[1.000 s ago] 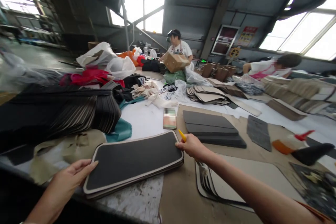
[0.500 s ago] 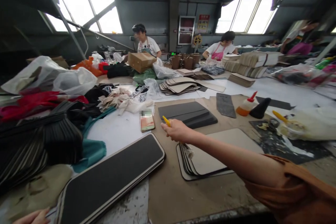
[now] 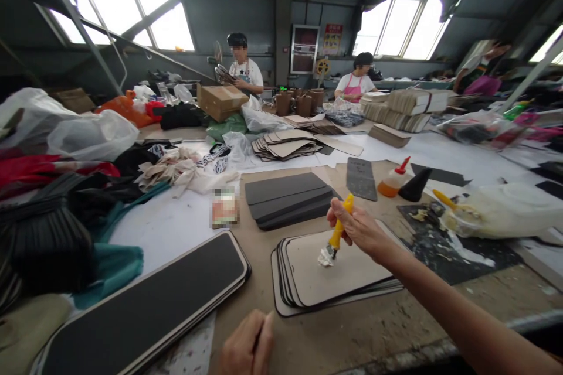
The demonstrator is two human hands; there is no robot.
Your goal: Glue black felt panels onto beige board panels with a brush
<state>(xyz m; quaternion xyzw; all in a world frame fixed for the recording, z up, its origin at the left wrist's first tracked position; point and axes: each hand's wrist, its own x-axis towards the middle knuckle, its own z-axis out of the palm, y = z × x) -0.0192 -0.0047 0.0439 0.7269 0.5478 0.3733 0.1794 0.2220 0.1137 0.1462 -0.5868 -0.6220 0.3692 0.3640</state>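
Note:
My right hand (image 3: pixel 363 228) is closed round the yellow handle of a brush (image 3: pixel 338 234). White paste coats the bristles, which are at the top beige board of a fanned stack of rounded boards (image 3: pixel 303 275). My left hand (image 3: pixel 248 343) is low in front, left of that stack, with its fingers curled together; whether anything is inside is hidden. To its left lies a long stack of dark panels with pale borders (image 3: pixel 153 304). Behind the beige boards are dark grey sheets (image 3: pixel 290 196), overlapping one another.
At right stand a red-tipped glue bottle (image 3: pixel 396 179), a black cone (image 3: pixel 416 184) and a tub of paste (image 3: pixel 464 220) with a yellow-handled tool. Dark fabric piles (image 3: pixel 44 234) fill the left side. Two co-workers (image 3: pixel 246 70) work across the table; another person is far right.
My right hand has moved right with the brush, from over the stack's left corner to its top board. My left hand has come from the bottom left corner to the bottom middle.

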